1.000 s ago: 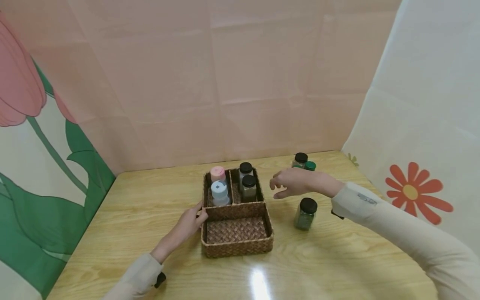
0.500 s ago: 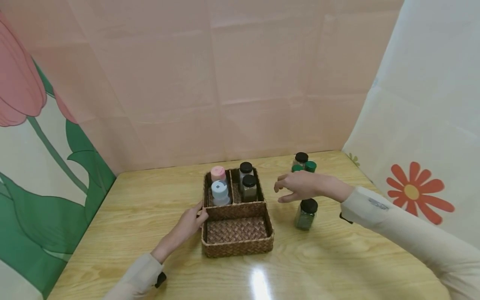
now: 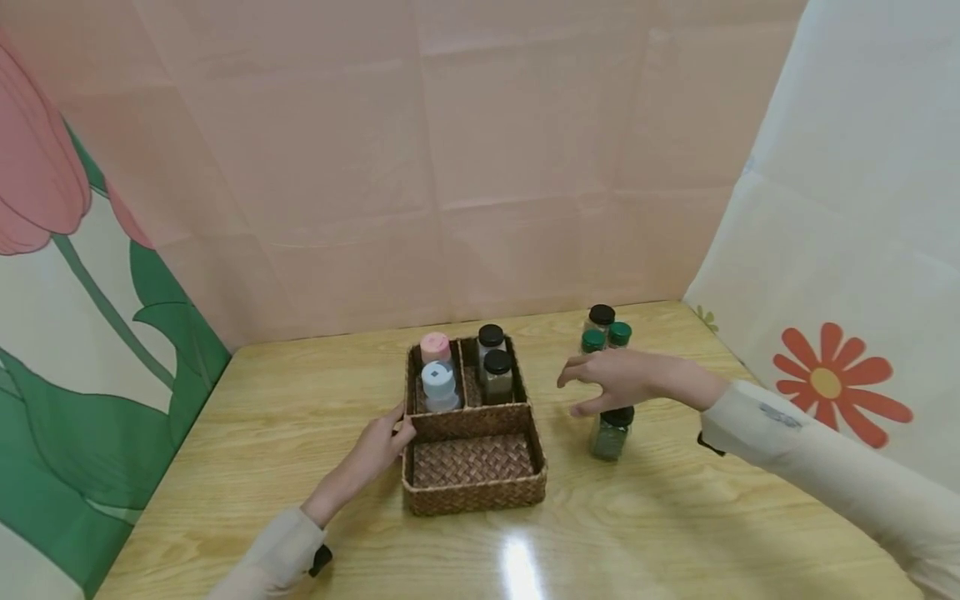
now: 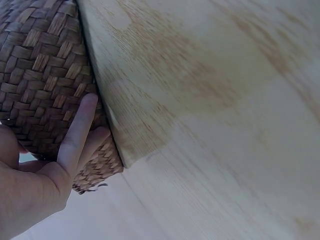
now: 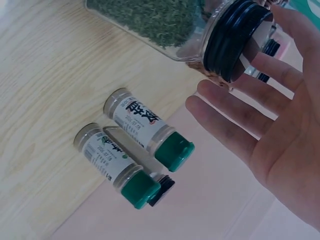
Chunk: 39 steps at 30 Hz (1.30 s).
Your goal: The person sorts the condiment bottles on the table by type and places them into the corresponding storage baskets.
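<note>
A brown woven basket (image 3: 476, 498) with three compartments stands on the table. My left hand (image 3: 378, 442) holds its left wall, thumb at the rim and fingers (image 4: 79, 130) against the outer weave. A glass jar of dried green herbs (image 3: 611, 440) with a black lid (image 5: 235, 40) stands right of the basket. Over it hovers my right hand (image 3: 618, 379), fingers spread and holding nothing; in the head view it partly hides the lid. Behind it stand two green-capped shakers (image 5: 137, 122) and a black-lidded jar (image 3: 601, 317).
The basket's back left compartment holds a pink-capped bottle (image 3: 435, 347) and a white-capped bottle (image 3: 438, 379). Two black-lidded jars (image 3: 497, 377) fill the back right one. The front compartment shows its bare woven floor (image 3: 480, 460). A pink cloth (image 3: 450, 208) hangs behind the table.
My right hand has moved right and slightly nearer, from beside the basket to over the herb jar, its thumb spreading lower. The left hand and basket have stayed in place.
</note>
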Available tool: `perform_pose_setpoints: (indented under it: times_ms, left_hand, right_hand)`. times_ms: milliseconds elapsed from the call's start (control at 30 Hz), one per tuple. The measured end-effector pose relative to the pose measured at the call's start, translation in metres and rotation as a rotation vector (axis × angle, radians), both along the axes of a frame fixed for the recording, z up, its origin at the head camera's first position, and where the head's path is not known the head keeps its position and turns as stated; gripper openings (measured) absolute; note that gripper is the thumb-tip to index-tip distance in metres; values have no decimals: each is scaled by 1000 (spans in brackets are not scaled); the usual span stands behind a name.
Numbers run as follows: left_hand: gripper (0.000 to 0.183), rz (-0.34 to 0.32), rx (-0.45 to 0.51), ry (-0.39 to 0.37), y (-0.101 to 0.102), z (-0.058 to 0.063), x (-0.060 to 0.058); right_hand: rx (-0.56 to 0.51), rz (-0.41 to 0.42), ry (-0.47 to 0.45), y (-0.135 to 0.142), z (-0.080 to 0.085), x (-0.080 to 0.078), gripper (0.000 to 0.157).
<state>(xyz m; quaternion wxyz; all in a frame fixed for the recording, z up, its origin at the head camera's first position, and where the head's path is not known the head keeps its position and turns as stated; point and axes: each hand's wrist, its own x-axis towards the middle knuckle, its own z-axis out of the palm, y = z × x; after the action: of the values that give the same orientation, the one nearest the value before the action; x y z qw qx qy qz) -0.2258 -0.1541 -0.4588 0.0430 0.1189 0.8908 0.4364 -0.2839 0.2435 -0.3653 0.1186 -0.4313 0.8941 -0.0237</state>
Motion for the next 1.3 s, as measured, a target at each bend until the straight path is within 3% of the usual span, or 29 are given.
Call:
perform_pose_setpoints:
  times_ms: [533,900,1133,1300]
  left_hand:
    - [57,13,13,-7,1,1,1]
    - [58,10,3,-7,0,1,2]
    - [57,11,5,1,0,3,2]
    - [57,2,1,-1,-1,3,3]
  right_hand:
    - [-30,-8,0,10,-3,10,67]
    - [9,-72,-57,21,-2,19,77]
    - [57,-117,-138,21,-1,23,59]
    - [60,-109,-146,23,-1,24,51]
